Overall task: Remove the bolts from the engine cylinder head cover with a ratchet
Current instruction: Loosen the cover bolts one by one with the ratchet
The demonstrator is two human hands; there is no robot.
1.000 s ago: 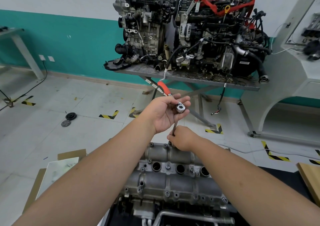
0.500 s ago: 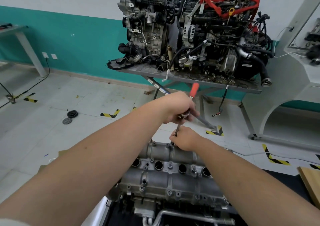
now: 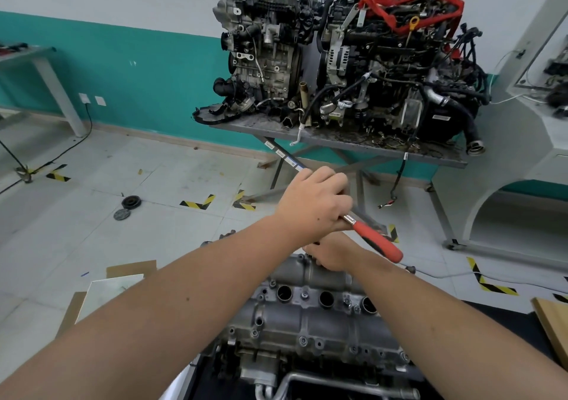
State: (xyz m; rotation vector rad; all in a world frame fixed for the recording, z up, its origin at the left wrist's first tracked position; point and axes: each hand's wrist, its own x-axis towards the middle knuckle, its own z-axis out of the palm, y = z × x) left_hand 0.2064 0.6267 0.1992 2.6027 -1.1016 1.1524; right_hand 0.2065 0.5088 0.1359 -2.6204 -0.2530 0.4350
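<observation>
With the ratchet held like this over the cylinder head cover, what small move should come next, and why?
Probably swing the ratchet handle back for another stroke. The left hand grips the tool near its head, the red handle points out to the right, and the right hand rests at the far edge of the cylinder head cover, seemingly steadying the tool there. The bolt itself is hidden, so its looseness cannot be judged.

Left hand (image 3: 315, 204): forearm stretched forward, back of hand up, fingers curled in a grip.
Right hand (image 3: 333, 253): lower, beneath the left hand, partly hidden; fingers curled.
</observation>
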